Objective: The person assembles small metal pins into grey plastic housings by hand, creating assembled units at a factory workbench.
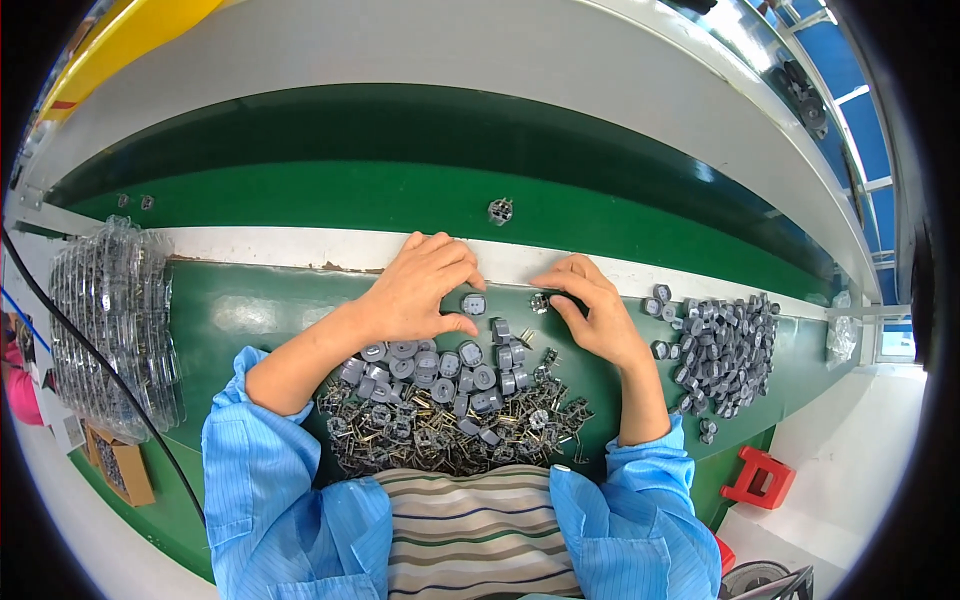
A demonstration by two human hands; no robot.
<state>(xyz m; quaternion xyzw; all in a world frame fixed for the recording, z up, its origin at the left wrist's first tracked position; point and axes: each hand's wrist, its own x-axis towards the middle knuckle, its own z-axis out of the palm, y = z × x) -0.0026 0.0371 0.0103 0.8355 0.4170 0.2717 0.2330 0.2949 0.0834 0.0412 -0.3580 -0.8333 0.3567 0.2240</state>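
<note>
My left hand [428, 285] rests over the bench's white strip, thumb and fingers apart. Between their tips sits a small grey plastic housing [473, 303], which does not look pinched. Opposite it, my right hand [592, 308] is curved with thumb and forefinger spread. A small metal-pinned part [540, 302] lies by its fingertips; whether they touch it I cannot tell. Nearer to me is a heap of grey housings [445, 390], mixed at its near side with a pile of loose metal-pinned parts [430, 440].
More grey housings [725, 350] are heaped at the right. Stacked clear plastic trays [110, 320] stand at the left beside a black cable [100, 365]. A single pinned part [500, 211] sits beyond the white strip [270, 247]. A red stool [758, 478] is at lower right.
</note>
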